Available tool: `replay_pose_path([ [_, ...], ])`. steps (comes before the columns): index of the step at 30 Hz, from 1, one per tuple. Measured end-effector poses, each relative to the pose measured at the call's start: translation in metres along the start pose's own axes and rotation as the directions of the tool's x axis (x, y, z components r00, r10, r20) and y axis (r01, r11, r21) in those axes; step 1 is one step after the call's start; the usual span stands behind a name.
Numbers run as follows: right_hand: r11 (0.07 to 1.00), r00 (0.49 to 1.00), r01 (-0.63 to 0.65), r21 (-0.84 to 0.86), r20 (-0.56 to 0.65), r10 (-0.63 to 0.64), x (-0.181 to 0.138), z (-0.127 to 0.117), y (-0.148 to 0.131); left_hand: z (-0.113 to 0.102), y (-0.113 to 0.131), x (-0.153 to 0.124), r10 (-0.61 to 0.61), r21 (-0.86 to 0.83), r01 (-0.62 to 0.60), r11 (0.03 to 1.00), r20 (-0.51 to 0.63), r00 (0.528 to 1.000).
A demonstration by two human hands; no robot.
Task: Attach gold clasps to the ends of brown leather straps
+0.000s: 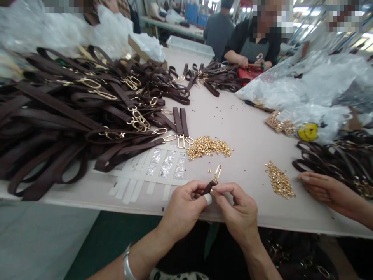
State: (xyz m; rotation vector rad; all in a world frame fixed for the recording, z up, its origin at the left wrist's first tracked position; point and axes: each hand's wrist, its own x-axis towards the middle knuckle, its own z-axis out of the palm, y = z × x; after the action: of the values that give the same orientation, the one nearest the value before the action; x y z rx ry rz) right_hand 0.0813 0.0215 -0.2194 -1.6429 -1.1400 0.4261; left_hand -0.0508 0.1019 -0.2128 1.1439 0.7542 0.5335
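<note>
My left hand (185,206) is closed around the end of a dark brown leather strap (207,189), with a pale wrap on its thumb. A gold snap hook (218,171) sticks up from that strap end, away from me. My right hand (239,206) pinches a tiny gold piece against the strap, just below the hook; its exact form is too small to tell. One loose gold piece (209,170) lies on the table left of the hook. Beyond my hands spreads a pile of small gold fittings (208,147).
Brown straps with gold hooks (52,116) are heaped on the left. A second pile of fittings (279,181) lies near another person's hand (323,190) at right. Plastic bags (303,85) bulk up behind it. A person (247,46) works across the table (215,116).
</note>
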Motion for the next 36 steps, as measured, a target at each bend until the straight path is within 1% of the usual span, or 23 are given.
replay_pose_path([
  [3,1.000,1.000,0.021,-0.021,-0.013,-0.021,-0.003,0.001,-0.002,0.001,-0.001,-0.001,0.078,0.072,-0.076,0.994,-0.030,0.996],
  [6,0.999,0.999,-0.026,0.021,-0.045,0.027,-0.007,0.004,-0.001,0.001,-0.004,-0.004,0.144,0.150,-0.135,0.979,-0.051,0.988],
  [9,0.982,0.990,-0.112,0.152,-0.071,0.123,-0.008,0.007,0.001,0.001,-0.006,-0.008,0.202,0.241,-0.189,0.952,-0.029,0.979],
  [12,0.910,0.966,-0.238,0.340,-0.016,0.259,-0.006,0.006,0.003,0.002,-0.003,-0.010,0.238,0.326,-0.222,0.919,-0.008,0.971],
  [14,0.847,0.948,-0.304,0.437,0.048,0.316,-0.003,0.004,0.003,0.003,0.000,-0.009,0.221,0.367,-0.207,0.907,0.004,0.975],
  [15,0.819,0.941,-0.324,0.473,0.072,0.330,-0.001,0.002,0.002,0.003,0.002,-0.007,0.191,0.378,-0.182,0.908,0.014,0.981],
  [18,0.761,0.935,-0.338,0.554,0.103,0.340,0.001,-0.003,0.001,0.003,0.006,-0.002,0.073,0.396,-0.083,0.914,0.040,0.997],
  [20,0.733,0.935,-0.330,0.595,0.102,0.339,0.000,-0.004,0.000,0.001,0.006,0.001,0.036,0.409,-0.053,0.911,0.051,0.998],
  [22,0.708,0.931,-0.336,0.620,0.104,0.351,-0.003,-0.004,0.000,-0.001,0.004,0.002,0.035,0.421,-0.058,0.905,0.062,0.997],
  [25,0.654,0.916,-0.371,0.659,0.141,0.376,-0.009,-0.004,-0.001,-0.004,-0.003,0.002,0.051,0.404,-0.080,0.911,0.081,0.995],
  [27,0.635,0.908,-0.403,0.659,0.200,0.368,-0.013,-0.005,-0.003,-0.007,-0.010,0.002,0.076,0.400,-0.096,0.911,0.065,0.995],
  [29,0.647,0.908,-0.418,0.638,0.269,0.321,-0.015,-0.006,-0.006,-0.011,-0.020,0.003,0.121,0.422,-0.123,0.898,0.032,0.992],
  [31,0.681,0.912,-0.408,0.608,0.299,0.280,-0.017,-0.006,-0.009,-0.017,-0.029,0.004,0.186,0.467,-0.168,0.868,0.008,0.983],
  [32,0.697,0.916,-0.400,0.595,0.295,0.273,-0.017,-0.006,-0.010,-0.019,-0.033,0.005,0.216,0.499,-0.195,0.844,0.016,0.976],
  [34,0.718,0.916,-0.401,0.569,0.265,0.301,-0.018,-0.006,-0.010,-0.021,-0.035,0.006,0.265,0.577,-0.251,0.777,0.062,0.962],
  [36,0.709,0.913,-0.406,0.576,0.232,0.335,-0.016,-0.005,-0.007,-0.019,-0.032,0.007,0.274,0.642,-0.293,0.708,0.132,0.953],
])
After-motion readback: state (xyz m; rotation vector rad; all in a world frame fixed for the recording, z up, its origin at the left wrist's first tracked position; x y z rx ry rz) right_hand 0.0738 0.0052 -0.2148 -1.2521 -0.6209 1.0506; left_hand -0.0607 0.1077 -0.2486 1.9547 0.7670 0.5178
